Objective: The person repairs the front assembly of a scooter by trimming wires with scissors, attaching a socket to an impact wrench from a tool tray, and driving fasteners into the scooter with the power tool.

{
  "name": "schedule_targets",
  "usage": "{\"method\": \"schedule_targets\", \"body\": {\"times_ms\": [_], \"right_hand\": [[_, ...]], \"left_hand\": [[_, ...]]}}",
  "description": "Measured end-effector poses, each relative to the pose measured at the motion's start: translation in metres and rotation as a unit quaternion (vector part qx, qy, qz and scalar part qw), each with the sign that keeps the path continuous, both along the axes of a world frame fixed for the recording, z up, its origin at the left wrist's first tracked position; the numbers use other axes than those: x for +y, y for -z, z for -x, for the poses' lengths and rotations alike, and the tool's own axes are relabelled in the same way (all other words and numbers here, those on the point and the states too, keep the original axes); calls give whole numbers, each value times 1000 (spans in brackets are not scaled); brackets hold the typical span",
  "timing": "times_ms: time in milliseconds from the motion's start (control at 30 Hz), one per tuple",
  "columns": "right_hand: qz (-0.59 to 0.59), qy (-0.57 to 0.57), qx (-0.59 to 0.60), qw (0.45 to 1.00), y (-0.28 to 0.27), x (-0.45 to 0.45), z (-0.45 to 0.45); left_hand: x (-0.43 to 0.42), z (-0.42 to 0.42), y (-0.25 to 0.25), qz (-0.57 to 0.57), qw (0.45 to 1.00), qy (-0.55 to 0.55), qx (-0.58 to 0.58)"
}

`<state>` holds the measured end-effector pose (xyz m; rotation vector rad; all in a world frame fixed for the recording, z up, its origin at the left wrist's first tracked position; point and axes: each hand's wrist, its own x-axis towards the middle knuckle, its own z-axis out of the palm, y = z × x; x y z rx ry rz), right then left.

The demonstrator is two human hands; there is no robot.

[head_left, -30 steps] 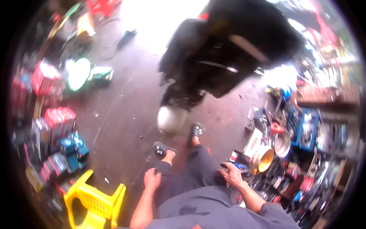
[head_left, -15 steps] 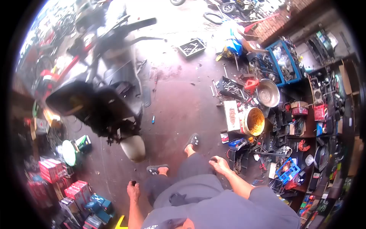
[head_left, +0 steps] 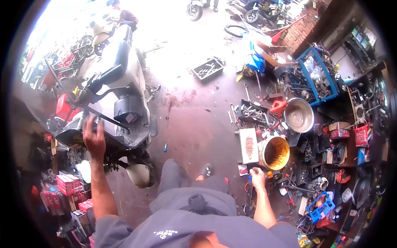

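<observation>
My left hand (head_left: 94,134) is raised at the front of a partly stripped scooter (head_left: 134,68), its fingers stretched and apart beside the handlebar (head_left: 108,120). Whether the fingertips touch the bar I cannot tell. The scooter has a dark seat and pale body panels, and its front wheel sits under a white mudguard (head_left: 138,174). On the other side, my right hand (head_left: 258,177) hangs with curled fingers just below a yellow-lined bucket (head_left: 276,153). Anything inside those fingers is hidden.
A metal basin (head_left: 298,115), a parts tray (head_left: 208,68) and a blue-framed rack (head_left: 316,74) stand on the right and ahead. Loose wrenches (head_left: 247,91) lie on the floor. Red-and-white boxes (head_left: 68,184) are stacked at left. Another person (head_left: 126,16) is outside, beyond the scooter.
My left hand has risen from beside my leg to the scooter's handlebar. My right hand has shifted right toward the bucket. The view has turned and the scooter shows more sharply.
</observation>
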<state>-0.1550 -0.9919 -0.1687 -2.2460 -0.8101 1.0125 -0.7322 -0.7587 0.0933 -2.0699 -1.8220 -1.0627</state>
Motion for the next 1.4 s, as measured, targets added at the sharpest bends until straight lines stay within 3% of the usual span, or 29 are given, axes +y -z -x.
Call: {"method": "schedule_targets", "body": {"times_ms": [33,100,167,233,300,367,500,533,567,600,700,800,867,900,1067,1167,1233,1300,1333,1400], "right_hand": [[-44,7,22,999,4,-5,2],[-24,9,15,1000,25,-20,6],[11,11,34,999,45,-42,17],[29,4,46,999,61,-65,33],[119,-20,67,990,30,-59,51],[156,-26,81,984,38,-60,54],[198,-44,66,977,36,-9,39],[162,-52,9,985,73,-8,29],[148,-45,8,988,97,2,18],[123,-40,-37,991,113,16,8],[129,54,65,988,37,119,-9],[106,85,52,989,43,182,-23],[94,84,64,990,1,229,-19],[77,91,78,990,27,230,-22],[104,115,133,979,49,233,-20],[154,138,137,969,31,227,-24],[203,136,130,961,40,214,-34],[239,146,133,951,43,206,-50],[250,187,183,932,24,216,-61],[188,205,155,948,56,196,-79]], "left_hand": [[20,-10,-17,-33,997,10,76],[62,-25,-40,-65,995,5,73],[94,-33,-53,-22,992,-38,115],[123,-31,-47,13,982,-89,164],[148,-27,-39,50,972,-113,198],[163,-27,-34,77,959,-126,241],[183,-55,-33,121,932,-146,308],[189,-70,-44,228,916,-178,279],[200,-44,-19,161,933,-143,287],[207,-53,-18,192,932,-167,258],[233,-19,16,212,941,-126,230],[258,-22,19,268,936,-135,184],[272,-31,12,322,920,-153,161],[278,-39,10,330,912,-168,177],[291,-21,25,337,903,-178,197],[290,-7,34,310,916,-180,178],[290,-11,31,324,899,-164,243],[290,-49,12,388,873,-250,161],[292,-52,8,392,866,-254,176],[292,-41,15,403,853,-261,204]]}}
